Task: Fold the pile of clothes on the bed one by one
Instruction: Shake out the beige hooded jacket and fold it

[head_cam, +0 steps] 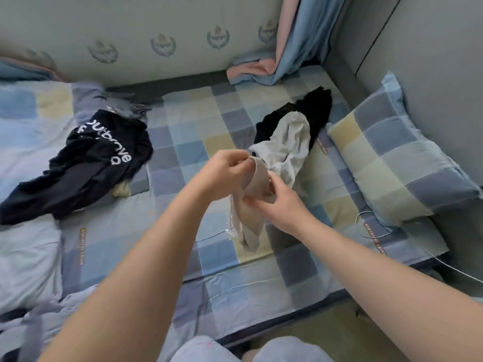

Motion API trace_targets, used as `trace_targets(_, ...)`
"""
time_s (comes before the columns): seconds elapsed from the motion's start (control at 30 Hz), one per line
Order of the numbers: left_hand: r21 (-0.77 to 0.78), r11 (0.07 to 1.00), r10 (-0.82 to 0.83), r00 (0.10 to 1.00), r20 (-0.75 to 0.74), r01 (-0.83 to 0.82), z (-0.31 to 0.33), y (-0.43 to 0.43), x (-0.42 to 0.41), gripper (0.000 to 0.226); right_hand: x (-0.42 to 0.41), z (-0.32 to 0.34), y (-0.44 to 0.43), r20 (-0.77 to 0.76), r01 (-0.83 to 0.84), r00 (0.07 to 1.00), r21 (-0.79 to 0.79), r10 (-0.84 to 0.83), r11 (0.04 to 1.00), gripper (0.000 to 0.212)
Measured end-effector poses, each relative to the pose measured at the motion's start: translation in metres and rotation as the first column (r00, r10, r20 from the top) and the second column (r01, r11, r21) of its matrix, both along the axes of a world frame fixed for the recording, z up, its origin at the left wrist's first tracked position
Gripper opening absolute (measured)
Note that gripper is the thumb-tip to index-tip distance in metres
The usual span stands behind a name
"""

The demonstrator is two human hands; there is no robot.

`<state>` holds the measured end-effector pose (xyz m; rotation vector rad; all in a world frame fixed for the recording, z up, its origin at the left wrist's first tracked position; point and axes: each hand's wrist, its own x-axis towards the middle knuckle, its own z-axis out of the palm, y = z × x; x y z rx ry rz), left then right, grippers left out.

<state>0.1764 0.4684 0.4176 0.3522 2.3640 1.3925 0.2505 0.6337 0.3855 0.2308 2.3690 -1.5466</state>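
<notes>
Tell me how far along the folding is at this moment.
Done: nothing looks plainly folded; the dark lettered garment lies rumpled on the quilt at the left. In hand: the left hand and right hand pinch a beige garment above the bed. Left: the black and white pile beside the pillow is still unfolded.
</notes>
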Motion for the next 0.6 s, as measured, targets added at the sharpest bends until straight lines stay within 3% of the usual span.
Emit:
trace_targets(0.2,0.087,0.987,0.152,0.969,-0.194,-0.137,0.112,-0.089,0.042,0.027,0.029,0.072,-0.075,-0.194,-0.061,0.980,-0.078,0.045,0.995,0.017)
trace_targets(0.33,0.173,0.955,0.282,0.923,-0.261,-0.243,0.159,-0.147,0.069,0.039,0.045,0.112,-0.123,-0.341,-0.101,0.939,-0.147,0.046,0.984,0.022)
trace_targets(0.4,0.187,0.940,0.327,0.906,-0.269,-0.284,0.177,-0.178,0.079,0.032,0.048,0.137,-0.143,-0.399,-0.094,0.917,-0.192,0.010,0.977,0.023)
trace_targets(0.6,0.255,0.936,0.306,0.919,-0.251,-0.242,0.237,-0.240,0.105,0.026,0.031,0.204,-0.184,-0.507,-0.039,0.854,-0.289,-0.118,0.957,0.028)
